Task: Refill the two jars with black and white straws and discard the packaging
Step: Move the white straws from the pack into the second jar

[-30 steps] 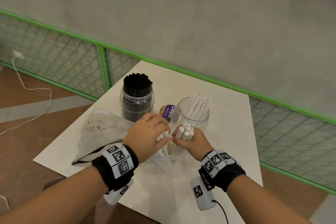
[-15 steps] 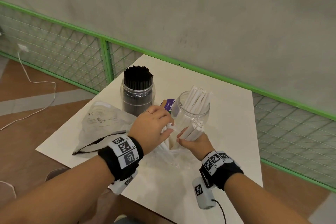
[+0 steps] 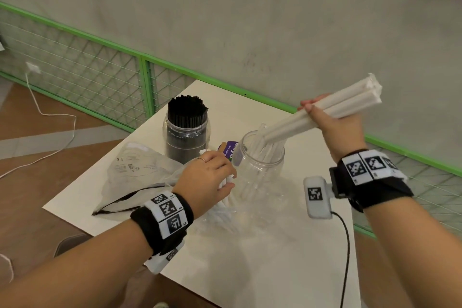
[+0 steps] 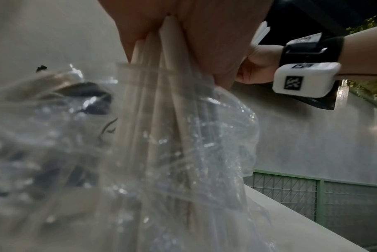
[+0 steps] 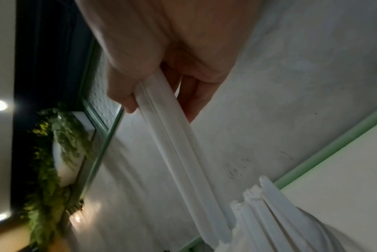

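Note:
My right hand [image 3: 330, 117] is raised above the table and grips a bundle of white straws [image 3: 325, 112], tilted so its lower ends dip into the mouth of the clear jar [image 3: 260, 165]. The right wrist view shows the same white straws [image 5: 176, 145] running down from my curled fingers [image 5: 196, 98] to the straws standing in the jar [image 5: 269, 213]. My left hand [image 3: 212, 177] sits left of that jar and grips more white straws [image 4: 157, 102] still inside their clear plastic bag [image 4: 226, 136]. A second jar [image 3: 186, 132] behind it is packed with black straws.
An emptied, crumpled plastic bag [image 3: 135, 172] lies on the white table [image 3: 250, 270] to the left. A purple-labelled item [image 3: 228, 150] stands between the jars. A green mesh fence [image 3: 100, 75] and grey wall run behind; the table's near edge drops to brown floor.
My right hand has pulled a bundle of white straws up out of the bag and swung it right and high, lower ends now in the clear jar. The left hand stays on the bag.

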`<state>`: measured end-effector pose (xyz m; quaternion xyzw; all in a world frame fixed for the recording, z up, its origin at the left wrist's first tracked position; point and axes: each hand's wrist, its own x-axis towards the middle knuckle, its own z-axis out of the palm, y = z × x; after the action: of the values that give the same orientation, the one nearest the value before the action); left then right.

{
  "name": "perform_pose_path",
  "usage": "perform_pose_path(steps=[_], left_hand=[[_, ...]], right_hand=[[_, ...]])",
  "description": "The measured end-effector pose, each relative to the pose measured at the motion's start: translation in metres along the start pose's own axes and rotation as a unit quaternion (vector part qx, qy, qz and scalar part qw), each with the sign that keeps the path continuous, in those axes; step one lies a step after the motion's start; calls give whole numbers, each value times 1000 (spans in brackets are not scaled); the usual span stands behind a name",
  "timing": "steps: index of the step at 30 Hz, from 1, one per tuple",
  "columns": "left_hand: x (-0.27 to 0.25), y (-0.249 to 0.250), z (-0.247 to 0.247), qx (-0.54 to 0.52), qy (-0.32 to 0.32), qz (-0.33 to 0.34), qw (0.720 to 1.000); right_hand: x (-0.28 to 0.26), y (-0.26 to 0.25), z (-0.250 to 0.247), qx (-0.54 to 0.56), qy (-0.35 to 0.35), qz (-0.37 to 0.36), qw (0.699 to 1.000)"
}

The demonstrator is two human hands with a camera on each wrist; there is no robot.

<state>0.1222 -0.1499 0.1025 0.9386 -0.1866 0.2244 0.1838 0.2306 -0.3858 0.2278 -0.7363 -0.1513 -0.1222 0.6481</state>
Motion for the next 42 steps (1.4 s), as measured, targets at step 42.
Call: perform_pose_path(steps=[42], left_hand=[[-1, -16, 0, -13, 2, 6, 1000]], right_hand=[[30, 130, 53, -381, -119, -38, 916]])
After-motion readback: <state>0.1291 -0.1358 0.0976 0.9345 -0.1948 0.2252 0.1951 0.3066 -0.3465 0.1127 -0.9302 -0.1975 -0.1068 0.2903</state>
